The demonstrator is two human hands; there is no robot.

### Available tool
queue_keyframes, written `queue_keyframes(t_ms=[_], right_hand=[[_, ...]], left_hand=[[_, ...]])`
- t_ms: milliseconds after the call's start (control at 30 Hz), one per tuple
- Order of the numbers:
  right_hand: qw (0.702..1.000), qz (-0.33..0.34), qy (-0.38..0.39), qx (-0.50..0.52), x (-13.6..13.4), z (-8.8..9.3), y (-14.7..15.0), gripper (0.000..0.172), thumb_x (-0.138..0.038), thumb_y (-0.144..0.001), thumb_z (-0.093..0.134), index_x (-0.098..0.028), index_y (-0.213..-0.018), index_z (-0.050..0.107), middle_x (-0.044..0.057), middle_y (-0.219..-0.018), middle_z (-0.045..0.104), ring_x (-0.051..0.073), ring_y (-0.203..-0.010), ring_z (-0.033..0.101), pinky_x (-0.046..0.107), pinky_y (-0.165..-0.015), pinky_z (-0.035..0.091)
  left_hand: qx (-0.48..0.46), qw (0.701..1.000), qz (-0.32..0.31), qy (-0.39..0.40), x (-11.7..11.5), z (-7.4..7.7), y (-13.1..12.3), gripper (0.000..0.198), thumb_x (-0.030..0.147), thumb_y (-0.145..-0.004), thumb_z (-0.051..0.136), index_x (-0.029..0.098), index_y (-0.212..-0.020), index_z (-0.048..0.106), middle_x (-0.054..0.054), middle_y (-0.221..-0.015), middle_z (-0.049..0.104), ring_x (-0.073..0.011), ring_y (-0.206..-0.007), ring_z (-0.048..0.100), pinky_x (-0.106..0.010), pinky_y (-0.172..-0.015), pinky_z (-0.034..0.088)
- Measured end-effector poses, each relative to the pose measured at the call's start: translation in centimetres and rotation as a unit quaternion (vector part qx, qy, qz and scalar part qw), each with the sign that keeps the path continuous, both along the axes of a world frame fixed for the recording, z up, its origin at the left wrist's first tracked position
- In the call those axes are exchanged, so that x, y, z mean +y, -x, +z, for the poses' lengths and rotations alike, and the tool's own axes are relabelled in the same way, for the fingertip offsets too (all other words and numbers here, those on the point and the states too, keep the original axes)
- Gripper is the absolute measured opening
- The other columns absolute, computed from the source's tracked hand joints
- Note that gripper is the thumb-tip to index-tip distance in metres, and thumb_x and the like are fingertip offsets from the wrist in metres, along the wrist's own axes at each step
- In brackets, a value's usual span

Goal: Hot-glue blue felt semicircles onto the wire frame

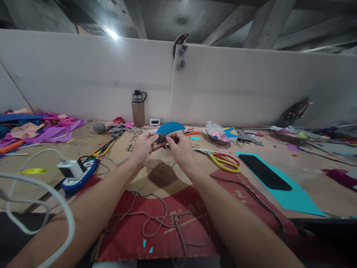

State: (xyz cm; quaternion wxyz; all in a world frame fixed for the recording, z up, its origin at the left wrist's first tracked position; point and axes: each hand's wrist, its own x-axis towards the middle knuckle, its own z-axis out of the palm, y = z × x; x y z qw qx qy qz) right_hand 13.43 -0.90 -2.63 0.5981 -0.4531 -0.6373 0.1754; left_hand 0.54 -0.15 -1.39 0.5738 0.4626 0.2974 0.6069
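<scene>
Above the middle of the cardboard, my left hand (144,149) and my right hand (180,149) meet, both closed. Their fingertips pinch a small dark grey piece (161,138), thin and sheet-like; its exact kind is unclear. Just past the fingers shows a blue rounded piece (170,127) with a curved upper edge. Its lower part is hidden, and I cannot tell whether it is held too. To the right of my right hand lie scissors (226,162) with red and yellow handles. A loose grey cord (158,225) trails over the cardboard below my hands.
Red-and-tan cardboard (125,245) covers the near table. At left are a blue power strip (79,182) with a charger and colourful scraps (41,128). A bottle (138,109) stands by the white partition (237,85). At right, a black phone-like slab (264,172) rests on a turquoise sheet (304,203).
</scene>
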Motion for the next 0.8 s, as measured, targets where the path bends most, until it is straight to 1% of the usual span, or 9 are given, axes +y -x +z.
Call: queue_keyframes(t_ms=[133,300,367,433,533,633,700,733,800], right_hand=[[1.0,0.004,0.003,0.014,0.0,-0.1,0.0,0.017,-0.032,-0.078,0.05,-0.017,-0.076,0.057,0.0,-0.067,0.056,0.012,-0.06,0.047,0.025,-0.058,0.036],[0.998,0.052,0.01,0.028,0.0,-0.2,0.0,0.015,-0.032,-0.078,0.051,-0.018,-0.073,0.053,-0.002,-0.067,0.054,0.011,-0.06,0.047,0.024,-0.059,0.036],[0.996,0.084,0.029,-0.006,0.1,-0.5,0.1,0.017,-0.032,-0.079,0.05,-0.018,-0.071,0.054,-0.002,-0.066,0.053,0.01,-0.061,0.046,0.024,-0.06,0.036],[0.988,0.132,0.053,-0.06,0.0,-0.9,0.2,0.019,-0.03,-0.081,0.047,-0.017,-0.073,0.058,-0.002,-0.067,0.055,0.011,-0.063,0.047,0.024,-0.062,0.036],[0.965,0.199,0.104,-0.139,-0.6,-1.1,0.4,0.024,-0.031,-0.083,0.044,-0.018,-0.08,0.065,0.0,-0.072,0.06,0.01,-0.063,0.048,0.023,-0.059,0.036],[0.933,0.245,0.175,-0.195,-1.1,-0.6,-0.1,0.032,-0.038,-0.086,0.041,-0.019,-0.086,0.067,0.001,-0.075,0.064,0.01,-0.059,0.05,0.022,-0.055,0.036],[0.931,0.223,0.189,-0.218,-1.1,-0.1,-1.2,0.036,-0.041,-0.087,0.039,-0.018,-0.084,0.067,0.003,-0.079,0.066,0.011,-0.064,0.055,0.023,-0.059,0.039],[0.939,0.181,0.182,-0.228,-0.9,0.1,-1.9,0.038,-0.042,-0.088,0.038,-0.018,-0.082,0.067,0.005,-0.081,0.067,0.013,-0.069,0.057,0.023,-0.063,0.04],[0.95,0.034,0.18,-0.254,-0.3,0.2,-3.4,0.044,-0.044,-0.089,0.033,-0.017,-0.079,0.066,0.007,-0.08,0.068,0.015,-0.071,0.059,0.025,-0.064,0.041]], left_hand=[[0.017,1.0,0.013,-0.006,0.0,0.0,0.0,0.007,0.013,-0.074,0.059,0.013,-0.072,0.052,-0.002,-0.07,0.063,-0.0114,-0.064,0.064,-0.035,-0.072,0.057],[-0.002,0.998,0.057,-0.016,0.7,0.0,0.7,0.008,0.014,-0.074,0.059,0.013,-0.071,0.052,-0.003,-0.07,0.064,-0.0117,-0.064,0.064,-0.029,-0.067,0.057],[-0.015,0.997,0.071,-0.032,1.5,0.1,1.5,0.006,0.015,-0.074,0.058,0.012,-0.071,0.054,-0.005,-0.073,0.065,-0.0121,-0.066,0.065,-0.027,-0.066,0.056],[-0.038,0.992,0.109,-0.047,2.4,0.3,2.6,0.004,0.015,-0.073,0.058,0.012,-0.072,0.055,-0.004,-0.071,0.065,-0.0119,-0.065,0.064,-0.027,-0.066,0.056],[-0.077,0.983,0.154,-0.056,3.5,0.9,4.3,0.002,0.012,-0.074,0.054,0.013,-0.073,0.055,-0.004,-0.07,0.066,-0.0124,-0.066,0.065,-0.026,-0.066,0.056],[-0.101,0.977,0.178,-0.066,4.0,1.4,5.4,0.005,0.01,-0.076,0.052,0.011,-0.074,0.057,-0.006,-0.07,0.067,-0.0131,-0.067,0.066,-0.026,-0.065,0.055],[-0.103,0.976,0.178,-0.072,4.1,1.5,5.6,0.006,0.01,-0.076,0.052,0.011,-0.073,0.057,-0.006,-0.069,0.066,-0.0133,-0.066,0.065,-0.026,-0.064,0.055],[-0.102,0.976,0.174,-0.077,4.0,1.5,5.6,0.006,0.011,-0.076,0.053,0.012,-0.071,0.056,-0.005,-0.067,0.065,-0.0131,-0.065,0.065,-0.026,-0.065,0.055],[-0.09,0.979,0.163,-0.086,4.0,1.2,5.1,0.007,0.012,-0.075,0.055,0.013,-0.068,0.054,-0.002,-0.063,0.062,-0.0123,-0.062,0.064,-0.027,-0.066,0.055]])
